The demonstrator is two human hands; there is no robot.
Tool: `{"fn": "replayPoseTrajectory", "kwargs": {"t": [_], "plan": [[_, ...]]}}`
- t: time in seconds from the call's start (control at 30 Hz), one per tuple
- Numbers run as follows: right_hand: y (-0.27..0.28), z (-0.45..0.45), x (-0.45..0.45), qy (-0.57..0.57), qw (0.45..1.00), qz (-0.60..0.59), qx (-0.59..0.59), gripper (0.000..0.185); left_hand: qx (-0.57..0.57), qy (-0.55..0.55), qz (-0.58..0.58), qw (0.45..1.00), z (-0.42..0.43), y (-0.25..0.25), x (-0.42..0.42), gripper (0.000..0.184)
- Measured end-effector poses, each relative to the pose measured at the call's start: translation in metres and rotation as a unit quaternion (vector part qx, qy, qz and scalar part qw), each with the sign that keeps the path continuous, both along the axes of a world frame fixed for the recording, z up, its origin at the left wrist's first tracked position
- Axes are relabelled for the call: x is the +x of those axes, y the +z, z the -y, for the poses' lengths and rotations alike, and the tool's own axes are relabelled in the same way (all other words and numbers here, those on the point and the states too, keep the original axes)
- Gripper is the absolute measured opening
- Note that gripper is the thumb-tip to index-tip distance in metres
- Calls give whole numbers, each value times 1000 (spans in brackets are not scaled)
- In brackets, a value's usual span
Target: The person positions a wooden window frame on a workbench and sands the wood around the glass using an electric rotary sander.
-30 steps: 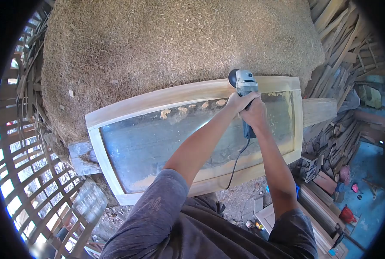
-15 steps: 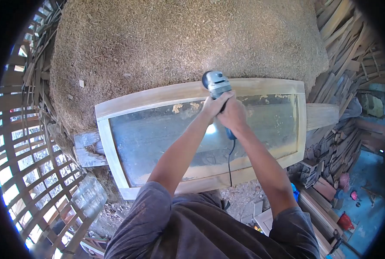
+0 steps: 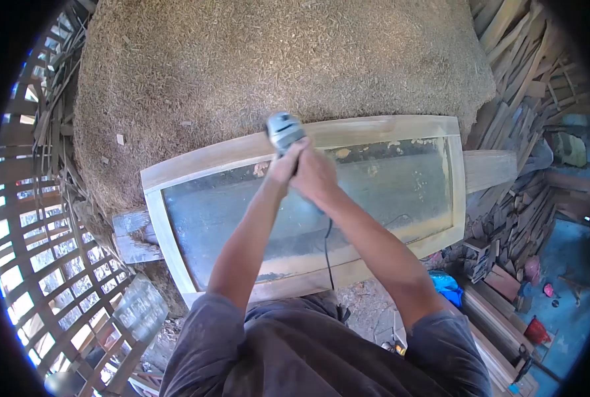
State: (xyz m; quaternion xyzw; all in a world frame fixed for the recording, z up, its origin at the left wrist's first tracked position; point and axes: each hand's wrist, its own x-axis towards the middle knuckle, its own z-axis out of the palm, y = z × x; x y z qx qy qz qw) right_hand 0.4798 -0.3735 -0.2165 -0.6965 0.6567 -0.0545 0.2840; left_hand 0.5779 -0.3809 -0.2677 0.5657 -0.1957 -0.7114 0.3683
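Observation:
Both my hands are wrapped around an angle grinder, whose head rests on or just over the far rail of a wooden frame. My left hand grips near the tool's head on its left side. Behind it, my right hand closes around the body from the right. A dark cord runs from the grinder toward my waist. Inside the frame lies a dark, glassy panel with pale dusty patches. The grinder's disc is hidden beneath its head.
A large heap of wood shavings rises behind the frame. Planks stick out under it at both ends. Scrap wood is stacked on the right, near a blue floor. A slatted lattice stands at left.
Both hands have moved the angle grinder left along the frame's far rail. The cord has shifted left with it. The frame sits slightly differently in view as the camera moved.

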Motion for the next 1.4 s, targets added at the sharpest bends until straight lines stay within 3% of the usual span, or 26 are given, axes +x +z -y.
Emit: {"fn": "replayPoseTrajectory", "kwargs": {"t": [0.2, 0.43, 0.77, 1.03, 1.2, 1.3, 1.4], "plan": [[17, 5, -75, -88, 994, -52, -32, 34, -12, -52, -95, 994, 19, -5, -89, 71], [11, 10, -114, -138, 988, -62, -31, 45, -12, -105, -81, 991, 31, -2, -126, 66], [11, 16, -180, -169, 983, -72, -24, 58, -37, -182, -93, 978, 47, 8, -187, 78], [6, 21, -244, -208, 974, -53, -66, 59, -53, -223, -74, 971, 67, -6, -260, 70], [1, 21, -283, -241, 966, -57, -72, 56, -74, -255, 8, 964, 77, -14, -308, 69], [-2, 21, -294, -243, 965, -54, -88, 54, -91, -257, -13, 962, 76, -15, -315, 79], [-5, 23, -282, -215, 972, -46, -83, 55, -77, -242, -30, 967, 72, -15, -296, 78]]}}
